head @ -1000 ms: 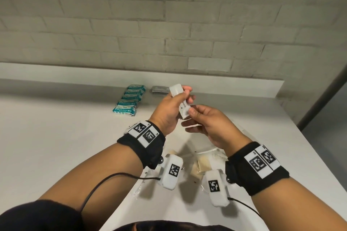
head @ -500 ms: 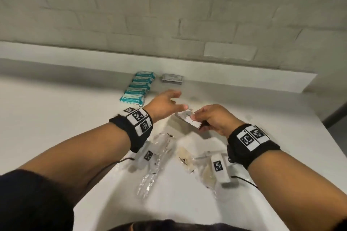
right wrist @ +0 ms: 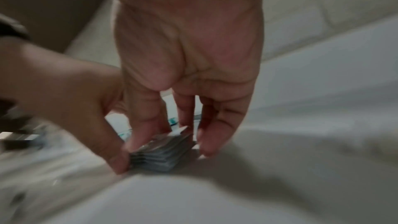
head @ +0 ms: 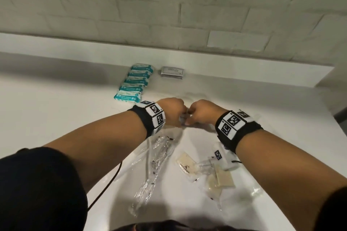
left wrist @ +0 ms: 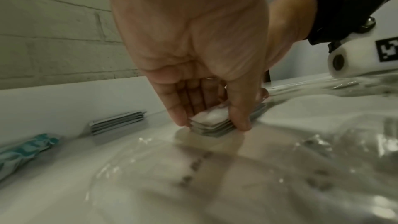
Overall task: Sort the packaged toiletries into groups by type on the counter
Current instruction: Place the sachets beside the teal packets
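Observation:
A small stack of flat grey-white sachets (left wrist: pixel 212 123) sits on the white counter (head: pixel 56 110), in the middle. In the left wrist view my left hand (left wrist: pixel 213 125) pinches the stack's sides between thumb and fingers. My right hand (right wrist: pixel 165 144) pinches the same sachet stack (right wrist: pixel 163 151) from the other side, thumb against fingers. In the head view the left hand (head: pixel 172 112) and right hand (head: pixel 201 112) meet knuckle to knuckle and hide nearly all of the stack.
A row of teal packets (head: pixel 134 82) and another grey sachet stack (head: pixel 171 72) lie by the back ledge. Nearer me lie long clear-wrapped items (head: pixel 155 165) and beige items in clear wrap (head: pixel 216 172). The counter's right edge (head: pixel 338 129) is close.
A second ago both hands held white sachets up in the air. They came down to the counter and now close together on the stack.

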A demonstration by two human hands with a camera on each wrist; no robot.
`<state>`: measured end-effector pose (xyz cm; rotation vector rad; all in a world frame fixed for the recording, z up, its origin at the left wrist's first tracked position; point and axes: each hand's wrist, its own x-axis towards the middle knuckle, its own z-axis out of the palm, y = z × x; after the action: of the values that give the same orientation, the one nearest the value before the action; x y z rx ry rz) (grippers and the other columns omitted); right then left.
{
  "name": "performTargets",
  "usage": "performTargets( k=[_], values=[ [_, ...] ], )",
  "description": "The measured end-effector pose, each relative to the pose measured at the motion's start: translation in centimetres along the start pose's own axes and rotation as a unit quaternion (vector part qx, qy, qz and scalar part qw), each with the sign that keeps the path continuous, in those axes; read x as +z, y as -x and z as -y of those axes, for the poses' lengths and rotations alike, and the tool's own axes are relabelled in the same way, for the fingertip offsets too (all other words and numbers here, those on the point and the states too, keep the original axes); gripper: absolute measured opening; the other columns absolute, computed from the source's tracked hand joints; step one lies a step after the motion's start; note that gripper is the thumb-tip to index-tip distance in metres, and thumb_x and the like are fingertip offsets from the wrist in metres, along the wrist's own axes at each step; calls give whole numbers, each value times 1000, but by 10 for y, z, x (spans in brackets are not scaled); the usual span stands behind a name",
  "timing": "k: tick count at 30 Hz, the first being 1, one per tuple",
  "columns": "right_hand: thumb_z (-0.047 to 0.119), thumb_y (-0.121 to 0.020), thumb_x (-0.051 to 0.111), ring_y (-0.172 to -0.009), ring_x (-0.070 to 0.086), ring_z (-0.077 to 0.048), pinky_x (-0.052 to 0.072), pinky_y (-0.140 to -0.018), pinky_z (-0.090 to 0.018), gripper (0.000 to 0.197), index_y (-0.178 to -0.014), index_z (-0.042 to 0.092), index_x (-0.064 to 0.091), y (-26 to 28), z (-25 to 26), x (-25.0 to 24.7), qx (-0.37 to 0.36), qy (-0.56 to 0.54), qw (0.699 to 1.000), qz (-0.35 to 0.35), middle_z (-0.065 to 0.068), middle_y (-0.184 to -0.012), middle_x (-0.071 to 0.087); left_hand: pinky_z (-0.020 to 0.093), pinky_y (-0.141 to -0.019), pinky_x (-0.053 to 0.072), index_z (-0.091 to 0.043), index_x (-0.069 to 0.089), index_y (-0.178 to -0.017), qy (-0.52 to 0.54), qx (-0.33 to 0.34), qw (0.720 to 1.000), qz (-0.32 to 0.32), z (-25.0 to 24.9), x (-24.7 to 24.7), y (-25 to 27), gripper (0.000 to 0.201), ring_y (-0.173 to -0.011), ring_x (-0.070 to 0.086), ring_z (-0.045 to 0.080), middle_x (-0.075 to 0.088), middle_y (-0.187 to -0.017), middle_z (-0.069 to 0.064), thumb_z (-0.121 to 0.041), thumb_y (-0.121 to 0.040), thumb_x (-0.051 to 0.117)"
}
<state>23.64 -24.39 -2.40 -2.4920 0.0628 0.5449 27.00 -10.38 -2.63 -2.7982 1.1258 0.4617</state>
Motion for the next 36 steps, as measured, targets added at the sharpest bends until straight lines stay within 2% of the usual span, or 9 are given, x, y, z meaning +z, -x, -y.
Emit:
performTargets(
  k=[3, 5, 12, 16, 19, 22, 28, 32, 36],
  values=[
    [29, -71, 78, -81, 62, -19, 47, -63, -26, 39, -104, 16, 63, 14, 2, 2, -47, 192, 980, -15, 0, -100, 61, 27, -63, 39, -18, 66, -93, 13, -2, 1000, -10, 4, 6, -1, 31, -75, 56, 22, 51, -81, 0, -45, -78, 66],
    [24, -75, 76, -90, 62, -23, 43, -67, -28, 39, -109, 14, 61, 15, 2, 5, -49, 216, 975, -21, -3, -106, 58, 25, -62, 38, -17, 65, -90, 15, 0, 1000, -14, 4, 8, -2, 31, -73, 55, 22, 48, -78, -1, -45, -78, 65],
    [17, -75, 73, -75, 56, -22, 45, -64, -29, 29, -101, 10, 64, -14, 14, 3, -39, 246, 968, -24, -4, -91, 58, 26, -63, 42, -26, 41, -56, 23, -15, 1000, 12, 22, 1, -16, 37, -66, 49, 20, 41, -64, -8, -42, -78, 66],
    [16, -74, 74, -75, 58, -24, 45, -64, -28, 28, -99, 7, 67, -48, 29, -6, -54, 263, 963, -17, -7, -95, 64, 25, -63, 38, -20, 63, -77, 17, -40, 999, 26, 49, -10, -30, 22, -67, 49, 20, 43, -67, -5, -41, -78, 69],
    [17, -74, 75, -86, 65, -28, 43, -64, -27, 30, -101, 6, 68, -79, 39, -13, -63, 266, 962, -3, -8, -100, 66, 26, -62, 37, -20, 63, -84, 28, -54, 998, 4, 73, -14, -44, 26, -68, 50, 21, 41, -66, -8, -44, -76, 71],
    [17, -77, 72, -91, 66, -29, 43, -66, -27, 26, -99, 4, 68, -106, 50, -18, -82, 283, 956, 4, -12, -101, 68, 26, -64, 41, -16, 68, -97, 22, -69, 997, 15, 99, -18, -57, 31, -73, 57, 22, 62, -84, 1, -39, -77, 72],
    [14, -87, 59, -102, 65, -28, 50, -79, -31, 24, -106, 3, 68, -151, 60, -26, -112, 293, 949, -32, -13, -109, 68, 27, -73, 49, -17, 69, -92, 50, -103, 993, -14, 133, -27, -78, 26, -86, 68, 27, 71, -92, 7, -39, -77, 70],
    [15, -85, 62, -102, 65, -27, 48, -75, -29, 27, -108, 3, 67, -161, 61, -28, -104, 299, 948, -24, -13, -110, 68, 35, -71, 58, -19, 68, -83, 76, -111, 990, -29, 146, -25, -92, 51, -73, 69, 24, 70, -77, 2, -59, -53, 56],
    [17, -83, 63, -101, 65, -27, 44, -70, -26, 30, -110, 4, 67, -163, 60, -26, -100, 306, 946, -34, -13, -110, 68, 29, -69, 54, -18, 68, -83, 67, -117, 991, -1, 145, -29, -91, 30, -74, 68, 24, 70, -80, 3, -38, -62, 74]
  ],
)
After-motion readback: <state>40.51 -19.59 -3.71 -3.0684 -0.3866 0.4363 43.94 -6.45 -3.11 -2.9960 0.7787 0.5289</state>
